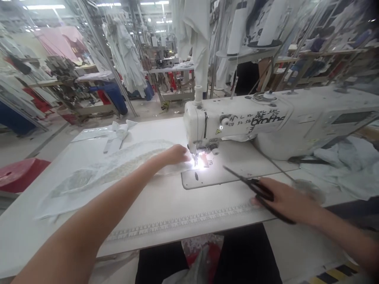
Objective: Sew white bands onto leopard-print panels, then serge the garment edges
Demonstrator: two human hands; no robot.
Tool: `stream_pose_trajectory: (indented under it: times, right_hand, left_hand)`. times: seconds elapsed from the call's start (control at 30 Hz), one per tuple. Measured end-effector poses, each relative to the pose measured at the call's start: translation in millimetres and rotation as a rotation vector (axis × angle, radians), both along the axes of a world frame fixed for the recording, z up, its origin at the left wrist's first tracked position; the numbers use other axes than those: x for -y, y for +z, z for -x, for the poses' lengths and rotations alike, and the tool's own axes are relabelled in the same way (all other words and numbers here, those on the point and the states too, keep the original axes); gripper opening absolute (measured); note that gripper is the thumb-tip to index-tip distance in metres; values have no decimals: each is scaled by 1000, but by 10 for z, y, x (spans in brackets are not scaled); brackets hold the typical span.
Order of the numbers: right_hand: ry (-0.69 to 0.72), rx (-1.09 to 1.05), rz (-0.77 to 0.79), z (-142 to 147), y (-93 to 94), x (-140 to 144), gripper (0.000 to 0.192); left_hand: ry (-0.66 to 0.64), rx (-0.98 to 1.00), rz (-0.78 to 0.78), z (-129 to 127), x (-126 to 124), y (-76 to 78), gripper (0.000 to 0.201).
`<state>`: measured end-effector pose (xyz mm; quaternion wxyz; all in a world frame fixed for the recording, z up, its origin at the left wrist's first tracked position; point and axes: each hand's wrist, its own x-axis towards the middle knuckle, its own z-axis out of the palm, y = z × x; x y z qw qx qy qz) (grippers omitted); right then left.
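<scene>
My left hand is closed at the left side of the sewing machine's lit needle area, its fingertips on the edge of a white fabric piece. That fabric spreads out flat to the left, partly hidden under my forearm. Black scissors are gripped in my right hand, over the front of the table. Their blades point up and left toward the machine's metal plate. Glare from the lamp washes out the needle and presser foot.
A printed ruler runs along the table's front edge. Crumpled pale fabric lies right of the machine, and white scraps at the back left. Thread cones stand behind. A red stool is at the left.
</scene>
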<state>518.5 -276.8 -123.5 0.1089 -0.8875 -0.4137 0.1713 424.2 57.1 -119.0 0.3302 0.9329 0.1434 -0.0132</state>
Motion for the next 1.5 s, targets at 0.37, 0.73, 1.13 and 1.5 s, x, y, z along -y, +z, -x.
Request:
stream_pose_trajectory:
  times: [0.37,0.73,1.13,1.5]
  right_hand:
    - [218,-239,-342,1172,10,-451,36]
    - [95,-255,-374,1481,-67,-1,28]
    - [-306,-802,-482,1631,-706,408,42]
    - [-111,-462,-780,1479,-245,-146,12]
  left_hand:
    - [300,144,598,1590,933,173,25]
    - [143,47,696,1626,1361,183,18]
    - [29,-18,696,1442,1568,-151,35]
    - [66,-37,654,1435,1558,-235,27]
